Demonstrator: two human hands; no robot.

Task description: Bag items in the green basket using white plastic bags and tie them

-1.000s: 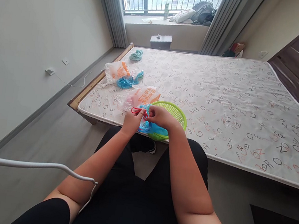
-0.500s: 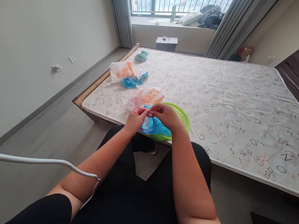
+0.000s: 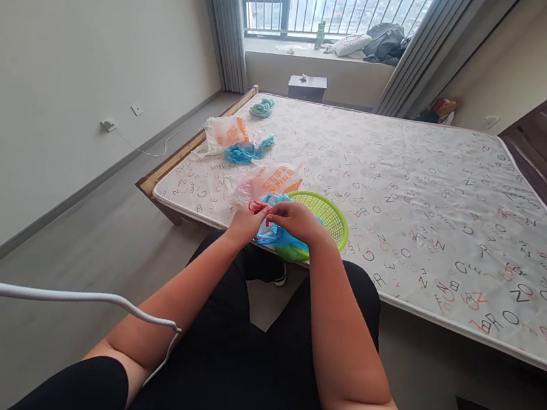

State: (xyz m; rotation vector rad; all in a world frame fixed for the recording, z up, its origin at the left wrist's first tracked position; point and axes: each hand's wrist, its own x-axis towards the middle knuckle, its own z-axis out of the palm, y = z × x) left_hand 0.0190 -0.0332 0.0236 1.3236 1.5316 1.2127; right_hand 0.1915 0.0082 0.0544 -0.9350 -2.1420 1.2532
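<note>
A thin red cord (image 3: pixel 256 207), looped at its left end, runs between my two hands. My left hand (image 3: pixel 247 223) pinches it with thumb and forefinger. Close on its right, my right hand (image 3: pixel 298 220) also grips the cord with its fingertips; the exact hold is partly hidden. Under my hands a blue plastic bag (image 3: pixel 279 236) lies partly over a green plastic basket (image 3: pixel 335 220) at the mattress edge. Just beyond them rests a clear bag with orange print (image 3: pixel 277 178), something pinkish inside it.
On the mattress (image 3: pixel 406 195), farther left, lie a crumpled blue bag (image 3: pixel 242 153), another orange-printed bag (image 3: pixel 225 133) and a pale green coiled bundle (image 3: pixel 262 107). A white cable (image 3: pixel 64 296) crosses in front of my left forearm. A small nightstand (image 3: pixel 307 87) stands beyond the bed.
My right hand has come slightly lower and to the left, its fingers closer to my left hand. The red loop has become smaller. The view has tilted up slightly.
</note>
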